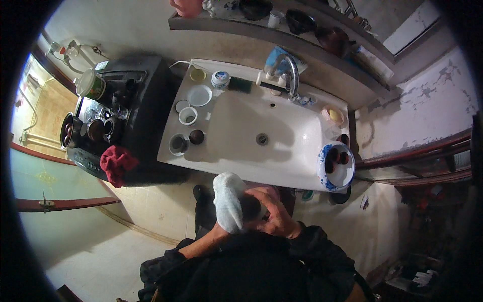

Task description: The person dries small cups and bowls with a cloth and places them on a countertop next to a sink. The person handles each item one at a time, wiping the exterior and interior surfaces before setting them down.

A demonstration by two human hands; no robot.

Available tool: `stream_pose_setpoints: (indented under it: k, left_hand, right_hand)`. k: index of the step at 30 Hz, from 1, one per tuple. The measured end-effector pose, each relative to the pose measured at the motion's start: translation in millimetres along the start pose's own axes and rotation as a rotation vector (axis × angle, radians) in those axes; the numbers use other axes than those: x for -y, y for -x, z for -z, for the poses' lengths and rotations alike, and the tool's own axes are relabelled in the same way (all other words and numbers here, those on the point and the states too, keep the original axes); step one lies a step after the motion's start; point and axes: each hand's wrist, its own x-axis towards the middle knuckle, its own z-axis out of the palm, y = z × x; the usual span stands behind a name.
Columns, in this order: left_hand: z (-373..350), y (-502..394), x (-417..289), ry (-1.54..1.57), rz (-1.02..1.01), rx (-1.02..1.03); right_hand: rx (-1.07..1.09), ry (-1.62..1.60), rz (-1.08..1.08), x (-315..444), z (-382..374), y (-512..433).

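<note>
Close to my body, below the sink's front edge, both hands are around a dark rounded object point(250, 207) whose kind I cannot tell. A white cloth point(228, 202) covers most of my left hand point(222, 231) and lies against the object's left side. My right hand point(276, 215) grips the object from the right, its fingers curled over the top. Beyond them is a white sink point(241, 166) with a metal faucet point(294, 75). A small dark round item point(196, 137) stands on the sink's left ledge beside a glass jar point(178, 144).
A blue-and-white dish point(323, 174) with small dark cups sits on the sink's front right corner. White containers point(188, 116) line the left ledge. To the left, a black appliance point(151, 109) carries pots and a red cloth point(117, 164). A shelf point(241, 33) runs above the sink.
</note>
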Motion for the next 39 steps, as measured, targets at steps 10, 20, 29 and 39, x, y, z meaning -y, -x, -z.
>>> stream_pose_setpoints:
  k: [10, 20, 29, 39]
  left_hand:
    - [-1.8, -3.3, -1.9, -0.221, -0.042, 0.101]
    - [5.8, 1.3, -3.6, -0.328, -0.118, 0.18]
    - [-13.0, 5.2, 13.1, -0.278, 0.003, 0.104]
    - [-29.0, 30.7, 46.0, -0.028, 0.398, 0.304]
  right_hand:
    - [0.114, -0.308, -0.024, -12.8, 7.9, -1.7]
    - [0.231, 0.058, -0.1, 11.1, 14.4, 3.6]
    - [0.124, 0.134, 0.085, -1.5, 21.2, 8.0]
    - [0.01, 0.175, 0.022, 8.8, 5.2, 29.3]
